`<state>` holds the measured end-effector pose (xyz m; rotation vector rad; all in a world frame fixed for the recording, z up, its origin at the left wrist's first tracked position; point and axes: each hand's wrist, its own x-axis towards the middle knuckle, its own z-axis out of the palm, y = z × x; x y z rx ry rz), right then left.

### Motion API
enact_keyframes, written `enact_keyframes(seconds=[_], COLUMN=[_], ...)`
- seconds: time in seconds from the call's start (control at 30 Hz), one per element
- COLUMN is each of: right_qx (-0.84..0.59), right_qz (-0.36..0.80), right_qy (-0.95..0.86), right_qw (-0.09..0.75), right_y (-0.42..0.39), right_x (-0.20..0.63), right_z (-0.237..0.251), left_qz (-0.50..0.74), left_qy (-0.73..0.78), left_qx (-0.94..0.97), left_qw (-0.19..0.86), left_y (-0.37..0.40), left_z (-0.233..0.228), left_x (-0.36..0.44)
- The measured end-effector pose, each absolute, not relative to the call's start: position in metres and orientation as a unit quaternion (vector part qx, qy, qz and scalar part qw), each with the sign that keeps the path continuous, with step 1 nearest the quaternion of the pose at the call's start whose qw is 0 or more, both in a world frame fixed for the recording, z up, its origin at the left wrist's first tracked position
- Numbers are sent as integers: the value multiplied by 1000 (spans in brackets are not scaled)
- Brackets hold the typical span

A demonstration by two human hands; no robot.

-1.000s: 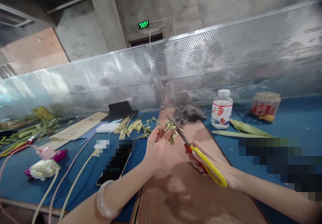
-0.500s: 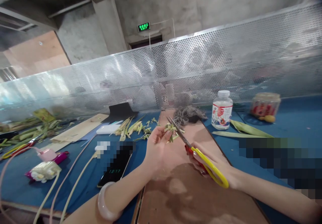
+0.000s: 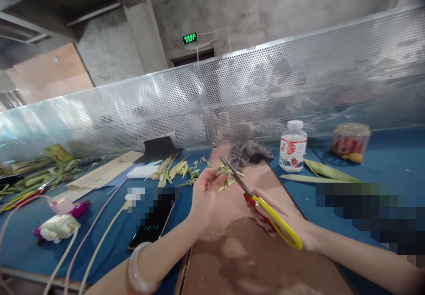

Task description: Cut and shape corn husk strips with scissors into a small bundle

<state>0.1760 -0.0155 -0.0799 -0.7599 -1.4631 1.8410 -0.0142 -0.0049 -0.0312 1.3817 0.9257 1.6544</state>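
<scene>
My left hand [image 3: 206,189] is closed in a pinch around a small green leafy piece [image 3: 226,171], which looks like strips of dried leaf. In my right hand [image 3: 270,213] are scissors [image 3: 278,222] with yellow and red handles. Their blades point up and left, slightly parted, and overlap the leafy piece in the view; whether they touch it I cannot tell. Beneath both hands lies a brown board [image 3: 229,246]. A few pale green scraps show near the blades. Left of my left hand, several leaf strips [image 3: 169,170] and small leafy pieces [image 3: 195,171] lie on the blue table.
A phone [image 3: 154,220], cables and a multi-plug [image 3: 58,227] lie at left, with another pair of scissors [image 3: 26,197]. Grey yarn [image 3: 249,152] sits at the board's far end. To the right stand a clear bottle [image 3: 293,147] and a jar [image 3: 351,140]. A perforated metal screen [image 3: 265,87] runs behind.
The scene sits slightly lower in view. Both hands keep nearly the same places, still holding the leafy piece and the scissors.
</scene>
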Motion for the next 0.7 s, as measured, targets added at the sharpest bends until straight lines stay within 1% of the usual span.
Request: enact_keyframes(seconds=[0.23, 0.57, 0.7], right_qx=[-285, -274, -296], right_qz=[701, 715, 723], right_qy=[-563, -545, -526], right_qw=[331, 342, 335], right_y=[-17, -12, -14], right_x=[175, 177, 177], right_z=[-75, -85, -82], left_qz=[655, 655, 656], left_qy=[366, 367, 370], left_qx=[540, 547, 548], left_qw=[381, 370, 365], left_y=[-6, -6, -6], left_z=[-29, -29, -28], left_x=[-16, -17, -17])
